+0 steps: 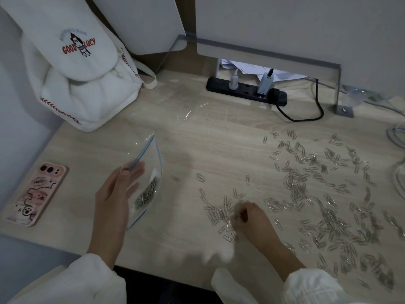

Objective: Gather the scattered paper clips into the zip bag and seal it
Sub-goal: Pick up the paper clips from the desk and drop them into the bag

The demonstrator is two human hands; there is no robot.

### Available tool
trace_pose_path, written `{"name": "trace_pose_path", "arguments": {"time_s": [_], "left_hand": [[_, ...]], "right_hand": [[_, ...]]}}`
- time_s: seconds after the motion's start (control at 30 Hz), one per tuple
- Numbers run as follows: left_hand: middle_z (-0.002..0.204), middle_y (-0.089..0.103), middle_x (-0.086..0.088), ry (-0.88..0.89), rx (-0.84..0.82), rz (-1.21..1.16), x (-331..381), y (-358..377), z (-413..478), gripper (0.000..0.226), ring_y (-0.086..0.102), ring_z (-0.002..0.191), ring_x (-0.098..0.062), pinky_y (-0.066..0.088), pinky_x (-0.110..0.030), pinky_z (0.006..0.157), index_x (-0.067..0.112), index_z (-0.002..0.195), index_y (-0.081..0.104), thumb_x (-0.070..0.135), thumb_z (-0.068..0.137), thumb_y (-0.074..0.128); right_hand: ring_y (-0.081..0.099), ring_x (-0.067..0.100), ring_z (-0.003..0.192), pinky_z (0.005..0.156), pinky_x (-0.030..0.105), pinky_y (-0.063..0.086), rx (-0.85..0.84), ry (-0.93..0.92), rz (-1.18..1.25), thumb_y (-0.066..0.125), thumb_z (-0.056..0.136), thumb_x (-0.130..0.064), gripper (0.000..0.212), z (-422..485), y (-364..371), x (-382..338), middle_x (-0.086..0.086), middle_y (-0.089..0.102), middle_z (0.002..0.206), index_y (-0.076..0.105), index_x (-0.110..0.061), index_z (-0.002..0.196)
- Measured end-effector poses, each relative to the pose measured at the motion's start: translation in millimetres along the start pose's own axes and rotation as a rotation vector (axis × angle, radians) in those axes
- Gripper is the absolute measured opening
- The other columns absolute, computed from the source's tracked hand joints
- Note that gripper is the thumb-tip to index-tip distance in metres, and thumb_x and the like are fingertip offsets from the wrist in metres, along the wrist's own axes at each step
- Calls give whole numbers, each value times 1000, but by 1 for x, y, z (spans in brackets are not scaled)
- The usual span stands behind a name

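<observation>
A clear zip bag with a blue zip strip stands tilted on the wooden desk, its mouth held open. My left hand grips the bag's near rim, fingers blurred. A small heap of silver paper clips lies inside the bag. Many more paper clips are scattered across the right half of the desk. My right hand is down on a small cluster of clips, its fingers curled and pinching some of them.
A phone in a pink case lies left of the bag. A white backpack stands at the back left. A black power strip with plugs and a cable sits at the back. Grey cables lie at the right edge.
</observation>
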State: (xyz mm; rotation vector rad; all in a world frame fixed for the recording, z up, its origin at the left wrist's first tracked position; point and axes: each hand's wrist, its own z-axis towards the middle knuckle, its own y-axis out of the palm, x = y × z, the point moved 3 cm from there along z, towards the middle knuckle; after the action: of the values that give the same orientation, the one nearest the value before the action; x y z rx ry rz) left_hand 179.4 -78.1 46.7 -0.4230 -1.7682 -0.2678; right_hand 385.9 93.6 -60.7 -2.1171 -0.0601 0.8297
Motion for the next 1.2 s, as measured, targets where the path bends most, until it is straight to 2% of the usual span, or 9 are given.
{"name": "trace_pose_path", "arguments": {"time_s": [0.23,0.4,0.6,0.7,0.77,0.87,0.97,1.1,1.2], "left_hand": [[106,70,6,-96,-37,-70,3,16,-6,16,62,106,-5,44,-25,96,27,97,68,30,87,56],[110,69,0,-160,-78,-56,-1,34,-9,21,61,108,-9,45,-20,94,17,104,67,17,92,51],[111,68,3,-123,-82,1,-3,26,-5,28,61,107,-4,46,-11,89,16,112,64,14,96,42],[108,69,6,-104,-38,-18,0,16,0,24,61,108,-5,45,-22,96,24,101,66,17,95,44],[106,70,6,-79,-11,-21,4,8,4,19,61,107,-5,43,-30,100,30,93,68,25,91,50],[106,71,5,-38,15,-2,13,1,10,19,61,109,-7,42,-34,101,30,94,69,27,89,50],[112,68,-2,-47,28,33,15,-2,14,26,60,110,-8,42,-33,103,17,107,64,14,97,40],[113,67,-3,-48,14,49,15,-3,14,27,60,110,-8,43,-27,100,18,107,63,12,97,38],[112,67,-2,-62,2,49,13,-3,15,27,60,111,-9,43,-26,99,22,102,63,12,97,38]], "right_hand": [[56,5,48,47,7,42,-1,6,647,58,84,-1,6,-16,-51,-89,10,57,70,58,-5,81],[60,8,52,58,21,54,-174,-184,884,58,85,-2,10,-35,-63,-167,-2,60,64,60,-10,80],[64,5,81,72,12,50,-117,-300,531,57,88,-17,12,-31,-40,-174,-7,64,100,61,-23,98],[64,8,77,74,25,54,133,-254,648,49,91,-7,17,-14,-51,-158,-7,65,92,61,-19,91],[61,12,86,83,32,51,208,-246,439,44,92,-8,20,9,-42,-139,-4,63,99,61,-16,98],[40,24,129,109,30,28,-46,-394,-152,25,96,-36,47,35,6,-121,7,43,141,45,-12,132],[23,29,141,115,37,14,-149,-532,-389,-3,89,-52,76,49,53,-118,11,25,152,33,-9,141],[51,23,124,105,37,38,-178,-555,-606,25,85,-37,57,60,85,-111,5,51,136,55,-13,127],[54,21,121,104,37,29,-117,-587,-662,29,85,-39,55,64,86,-92,3,55,133,55,-14,126]]}}
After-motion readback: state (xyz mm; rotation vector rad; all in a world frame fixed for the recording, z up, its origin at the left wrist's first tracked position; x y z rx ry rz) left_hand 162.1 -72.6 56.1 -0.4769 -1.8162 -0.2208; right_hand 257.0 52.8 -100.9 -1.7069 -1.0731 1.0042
